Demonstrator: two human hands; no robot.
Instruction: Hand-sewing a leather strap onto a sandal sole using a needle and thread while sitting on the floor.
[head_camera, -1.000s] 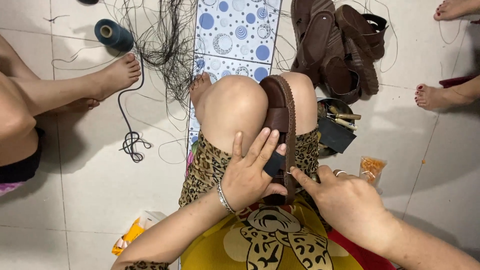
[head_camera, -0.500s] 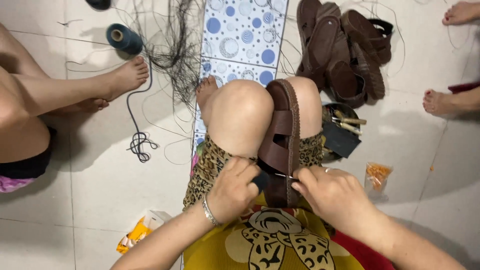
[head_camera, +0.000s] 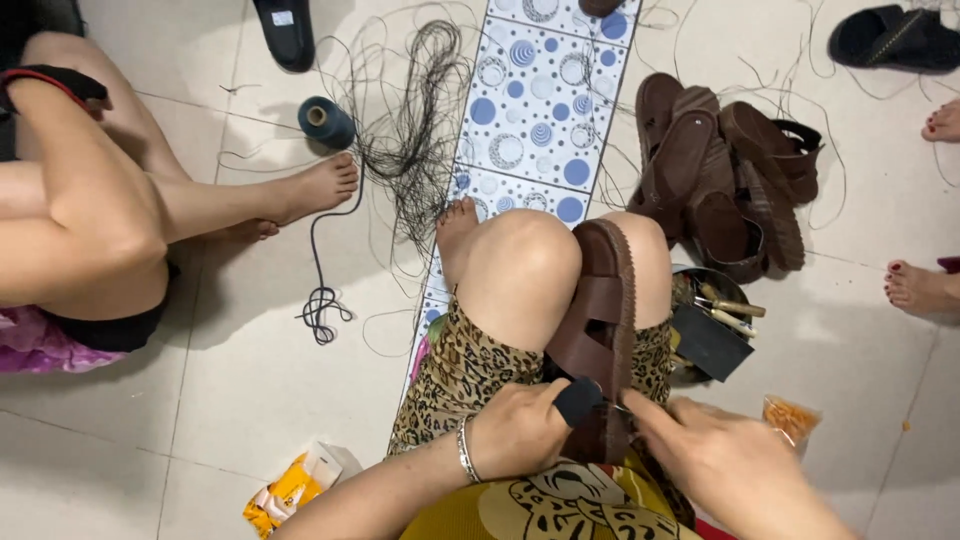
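Stitching the brown sandal (head_camera: 598, 330), wedged upright between the knees at centre frame. Left hand (head_camera: 520, 432) curled tight against its heel end, a black guard (head_camera: 578, 400) on the thumb. Right hand (head_camera: 715, 455) pinched at the sole edge; whatever it holds is too small to tell. Best keep knees clamped, pull straight along the sole. Thread spool (head_camera: 326, 122) upper left.

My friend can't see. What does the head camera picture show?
A seated person grips a brown sandal between their knees, left hand on its heel, right hand beside it. More sandals, tangled black thread and a thread spool lie on the tiled floor.
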